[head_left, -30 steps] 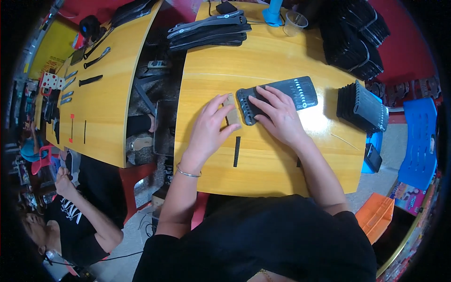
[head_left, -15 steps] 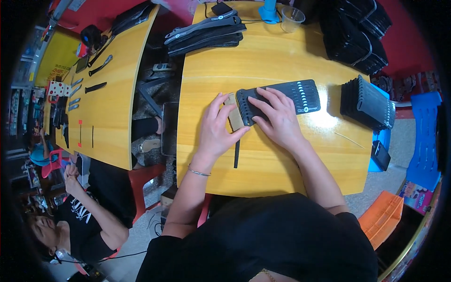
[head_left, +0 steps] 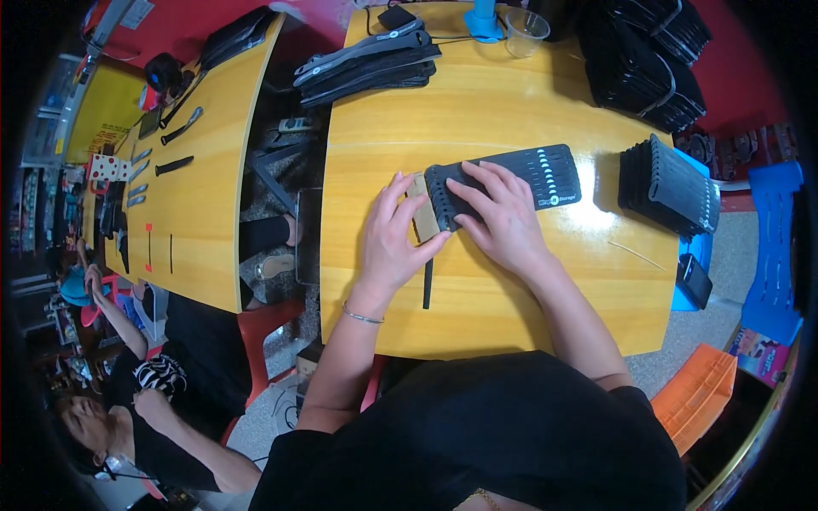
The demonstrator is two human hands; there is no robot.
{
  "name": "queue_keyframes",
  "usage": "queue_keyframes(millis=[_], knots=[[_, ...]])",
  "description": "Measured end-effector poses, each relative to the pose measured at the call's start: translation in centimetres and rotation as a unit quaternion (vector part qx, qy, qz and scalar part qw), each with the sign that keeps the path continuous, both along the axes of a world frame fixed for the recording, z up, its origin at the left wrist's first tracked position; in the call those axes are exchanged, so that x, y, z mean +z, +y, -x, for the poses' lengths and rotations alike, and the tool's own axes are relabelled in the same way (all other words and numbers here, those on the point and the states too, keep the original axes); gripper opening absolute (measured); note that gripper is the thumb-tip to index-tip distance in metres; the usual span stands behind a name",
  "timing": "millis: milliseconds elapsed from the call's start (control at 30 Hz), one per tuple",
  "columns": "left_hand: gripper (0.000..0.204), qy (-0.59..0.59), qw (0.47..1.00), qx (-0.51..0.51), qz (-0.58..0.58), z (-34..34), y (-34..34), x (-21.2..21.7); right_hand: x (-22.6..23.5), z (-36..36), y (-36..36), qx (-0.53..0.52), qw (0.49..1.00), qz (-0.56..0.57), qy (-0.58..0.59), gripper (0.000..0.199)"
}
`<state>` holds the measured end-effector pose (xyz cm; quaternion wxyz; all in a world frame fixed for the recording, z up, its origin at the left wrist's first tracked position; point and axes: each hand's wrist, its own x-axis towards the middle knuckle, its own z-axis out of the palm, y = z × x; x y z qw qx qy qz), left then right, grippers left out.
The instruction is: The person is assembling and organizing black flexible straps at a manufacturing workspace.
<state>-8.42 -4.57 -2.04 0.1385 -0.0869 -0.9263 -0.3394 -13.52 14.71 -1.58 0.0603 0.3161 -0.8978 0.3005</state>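
In the head view, your right hand (head_left: 503,217) lies flat with spread fingers on the left part of a long black tool holder (head_left: 511,183), so it hides the slots under it. You can see only the row of pale slots near the right end of the holder. Your left hand (head_left: 392,243) rests open beside it, with the fingers on a tan cardboard strip (head_left: 422,217) at the left end of the holder. If the thumb pinches the strip, I cannot tell. A thin black strip (head_left: 428,284) lies on the table just below your left hand, partly under the thumb.

A clear plastic cup (head_left: 527,30) stands at the far edge of the table; what is in it is hard to make out. A stack of black holders (head_left: 669,187) stands on its edge at the right, well apart from your hands. More black bundles (head_left: 652,51) lie at the far right corner, cut off by the rim.

The yellow wooden table (head_left: 477,102) bears all this. A second yellow table (head_left: 204,204) is on the left with small tools. Another person (head_left: 128,417) sits at the lower left. A blue plastic chair (head_left: 780,247) stands at the right.
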Motion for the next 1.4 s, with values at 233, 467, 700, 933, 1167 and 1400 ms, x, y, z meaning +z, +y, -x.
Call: queue_keyframes(millis=[233,467,700,933,1167,1400], knots=[[0.045,-0.011,1.0,0.0,0.009,0.0,0.0,0.0,0.0,-0.1,-0.1,-0.001,1.0,-0.006,-0.001,0.048],[0.044,-0.007,1.0,-0.003,0.021,0.0,0.1,0.1,0.1,-0.1,-0.1,-0.002,1.0,-0.007,0.007,0.047],[0.044,-0.001,1.0,-0.01,0.005,-0.1,-0.2,-0.1,0.0,-0.2,0.0,-0.002,1.0,0.0,0.004,0.049],[0.023,0.044,0.993,0.067,-0.09,-0.4,-0.5,-0.5,-0.3,0.0,0.3,0.004,1.0,0.008,0.003,0.045],[0.006,0.063,0.98,0.157,-0.102,-0.5,-0.8,-0.1,-0.8,0.2,0.5,0.004,0.998,0.059,-0.024,0.04],[0.032,0.053,0.988,0.143,0.013,0.7,1.7,1.8,-1.2,0.4,0.7,0.006,0.993,0.104,-0.051,0.044]])
